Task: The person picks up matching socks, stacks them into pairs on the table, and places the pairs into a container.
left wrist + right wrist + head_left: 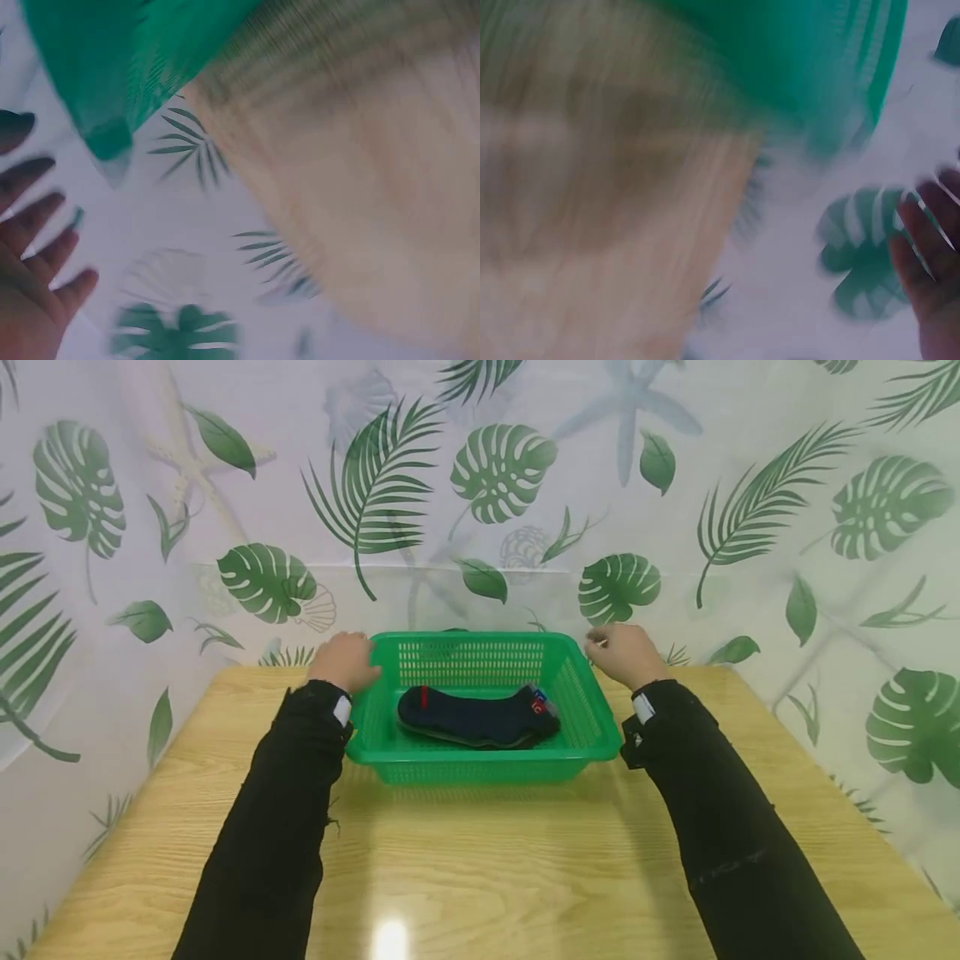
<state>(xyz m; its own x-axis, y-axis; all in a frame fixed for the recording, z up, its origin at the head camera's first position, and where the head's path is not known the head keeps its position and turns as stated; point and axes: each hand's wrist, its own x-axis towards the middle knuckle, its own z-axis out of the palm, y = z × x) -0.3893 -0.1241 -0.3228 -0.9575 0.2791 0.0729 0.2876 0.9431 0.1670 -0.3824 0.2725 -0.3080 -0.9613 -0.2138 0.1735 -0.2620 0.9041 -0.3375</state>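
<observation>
A green plastic basket [483, 768] with slotted walls stands on the wooden table. Inside it lie dark navy socks [480, 718], flat, with a red mark at the left end and a small red and blue label at the right. My left hand [345, 662] is beside the basket's far left corner; in the left wrist view its fingers [51, 251] are spread and apart from the green plastic. By the far right corner is my right hand [624, 652], also holding nothing. The right wrist view shows its fingers [922, 232] extended, away from the basket.
The wooden table [480, 877] extends in front of the basket and to both sides. Behind and around it hangs a white sheet [540, 543] printed with green leaves and starfish. Both wrist views are blurred.
</observation>
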